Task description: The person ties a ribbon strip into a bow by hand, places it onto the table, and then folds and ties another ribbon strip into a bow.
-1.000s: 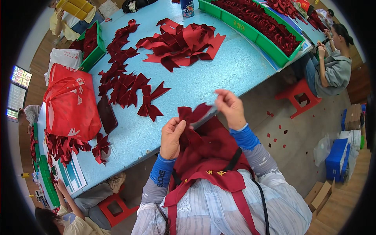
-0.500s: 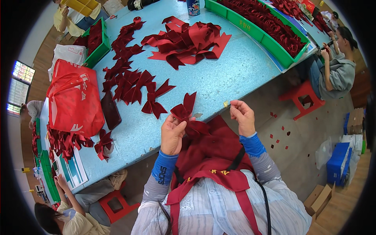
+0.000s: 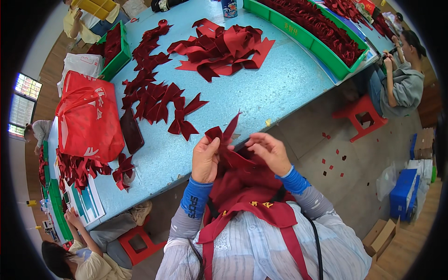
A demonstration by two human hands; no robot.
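Note:
Above the table's near edge, my left hand [image 3: 206, 161] pinches a dark red velvet ribbon bow [image 3: 215, 133] between thumb and fingers. One ribbon tail points up, and another part hangs over my dark red apron [image 3: 247, 182]. Close to the bow's right side is my right hand [image 3: 270, 153], fingers curled and the thumb drawn in. What those fingertips hold, if anything, cannot be made out. A small yellow lump [image 3: 268, 122] sits at the table's edge just beyond my right hand. Finished-looking bows [image 3: 156, 102] lie in a row ahead of my left hand.
On the blue table [image 3: 289, 84] are a heap of red ribbons [image 3: 224, 51], a patterned cup [image 3: 229, 8], a dark phone [image 3: 132, 133] and a red bag [image 3: 88, 116]. A long green bin [image 3: 298, 35] holds many bows. Co-workers sit at right and lower left on red stools [image 3: 361, 116].
My right hand has moved left and down from beside the yellow lump to the bow. The lump stays at the table's edge. My left hand keeps its hold while the bow's upper tail shifts slightly.

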